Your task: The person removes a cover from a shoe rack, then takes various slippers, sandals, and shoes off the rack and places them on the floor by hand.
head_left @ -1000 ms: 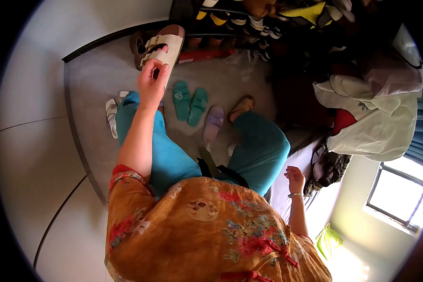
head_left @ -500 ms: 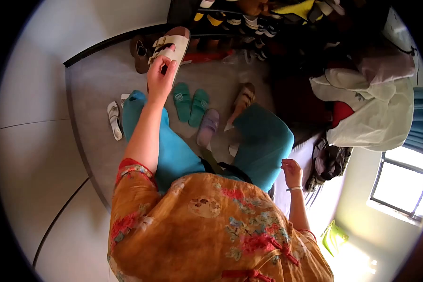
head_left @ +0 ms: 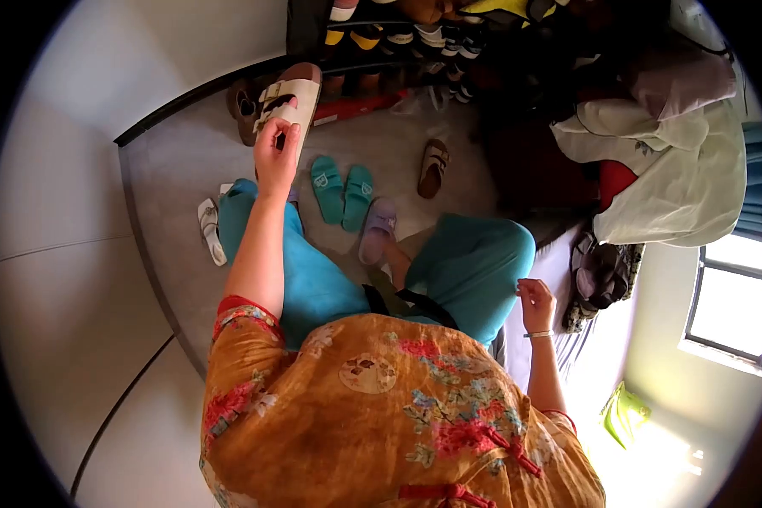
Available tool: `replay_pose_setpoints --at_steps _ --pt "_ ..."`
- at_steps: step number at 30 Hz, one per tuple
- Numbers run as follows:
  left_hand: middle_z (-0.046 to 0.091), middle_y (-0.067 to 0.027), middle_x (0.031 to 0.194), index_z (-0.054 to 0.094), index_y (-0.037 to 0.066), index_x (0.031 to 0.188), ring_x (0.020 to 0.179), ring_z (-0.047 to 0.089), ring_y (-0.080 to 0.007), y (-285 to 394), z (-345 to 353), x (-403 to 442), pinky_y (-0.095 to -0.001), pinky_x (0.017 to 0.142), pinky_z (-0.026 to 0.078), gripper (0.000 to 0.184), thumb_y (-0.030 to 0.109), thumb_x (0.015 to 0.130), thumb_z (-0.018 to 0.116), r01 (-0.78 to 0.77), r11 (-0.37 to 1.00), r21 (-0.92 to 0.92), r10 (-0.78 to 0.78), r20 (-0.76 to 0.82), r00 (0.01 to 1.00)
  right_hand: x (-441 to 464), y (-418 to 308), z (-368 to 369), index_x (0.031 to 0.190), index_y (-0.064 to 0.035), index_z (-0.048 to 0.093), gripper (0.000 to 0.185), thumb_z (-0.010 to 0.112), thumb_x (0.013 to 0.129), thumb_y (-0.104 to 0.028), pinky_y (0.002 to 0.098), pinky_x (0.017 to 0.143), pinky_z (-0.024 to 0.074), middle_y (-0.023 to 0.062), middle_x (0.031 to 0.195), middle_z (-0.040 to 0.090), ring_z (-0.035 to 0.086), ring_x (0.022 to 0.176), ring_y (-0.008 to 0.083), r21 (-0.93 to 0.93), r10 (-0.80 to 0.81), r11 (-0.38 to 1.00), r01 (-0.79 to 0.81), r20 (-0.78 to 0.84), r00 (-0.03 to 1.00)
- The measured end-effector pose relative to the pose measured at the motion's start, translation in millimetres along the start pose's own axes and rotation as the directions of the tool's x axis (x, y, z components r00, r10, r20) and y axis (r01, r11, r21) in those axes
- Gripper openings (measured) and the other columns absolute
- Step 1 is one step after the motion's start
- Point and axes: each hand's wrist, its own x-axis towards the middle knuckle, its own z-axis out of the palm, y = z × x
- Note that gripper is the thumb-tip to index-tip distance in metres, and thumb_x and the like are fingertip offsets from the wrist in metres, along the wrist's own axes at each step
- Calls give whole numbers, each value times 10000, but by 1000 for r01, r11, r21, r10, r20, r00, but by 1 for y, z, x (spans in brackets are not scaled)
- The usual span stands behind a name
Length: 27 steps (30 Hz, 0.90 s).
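My left hand is closed on a cream two-strap sandal with a brown footbed, its fingers at the straps. The sandal hangs above the floor at the far left. A similar sandal lies on the floor further right. Between them are a pair of teal slides and a lavender slipper, with my right foot at its heel end. Beside my right knee, my right hand is loosely curled, with nothing visible in it.
White sandals stand left of my left leg. Brown shoes sit by the wall, and a dark rack of shoes fills the back. Pale cloth hangs at the right, above dark sandals on a low surface.
My right foot has left the cream sandal on the floor and drawn back to the lavender slipper. My left hand and its sandal have shifted slightly left and down in view.
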Motion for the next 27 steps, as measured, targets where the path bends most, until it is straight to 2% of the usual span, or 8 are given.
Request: replay_pose_setpoints --at_steps 4,10,14,17,19,22,24,27 --pt "581 -27 804 485 20 772 766 457 -82 4 4 0 -229 736 398 183 123 875 596 -10 999 -46 11 10 1000 -2 -13 5 937 38 640 110 567 858 16 228 658 528 62 822 635 639 715 122 79 61 995 -61 4 998" --pt "598 -27 853 489 23 791 791 465 -78 -4 3 -3 -225 761 394 157 107 886 581 46 999 9 -47 88 995 -2 -20 20 917 38 641 100 569 850 21 241 660 541 76 834 636 644 730 132 83 6 997 -8 23 1000" --pt "530 32 788 494 44 798 764 439 -48 -17 19 -7 -201 702 362 170 143 904 584 204 966 -160 -176 171 969 9 -25 26 917 22 649 108 580 834 20 248 659 536 87 825 641 649 720 147 140 2 990 -5 24 1000" --pt "447 65 722 503 92 797 731 394 -31 -12 29 -12 -193 670 308 158 158 890 611 410 884 -222 -357 245 901 27 -30 34 908 7 656 110 592 820 15 256 660 532 96 811 644 654 717 163 156 -28 987 24 20 999" --pt "471 59 767 517 94 818 747 420 -40 -30 32 -14 -198 697 327 137 177 897 593 484 835 -261 -426 248 870 45 -38 42 907 5 651 104 601 816 12 262 670 531 100 816 642 660 747 181 146 -75 987 69 40 996" --pt "526 46 846 543 98 868 814 485 -63 -34 40 -18 -213 759 376 85 170 901 574 686 605 -405 -621 299 724 85 -49 62 921 5 646 112 608 815 6 266 675 531 102 823 642 661 763 188 218 -144 968 122 84 986" --pt "542 34 881 549 106 899 877 506 -81 -36 43 -21 -225 803 391 65 166 922 551 694 569 -442 -592 365 718 113 -50 85 956 2 638 144 610 815 11 264 683 527 106 817 639 660 766 189 273 -146 956 110 118 982" --pt "541 26 921 542 106 938 909 512 -92 -40 48 -24 -236 826 392 50 153 934 527 744 531 -405 -658 356 663 151 -45 132 988 -6 633 169 627 822 -42 277 700 525 111 861 649 657 798 196 430 -140 902 25 237 961"
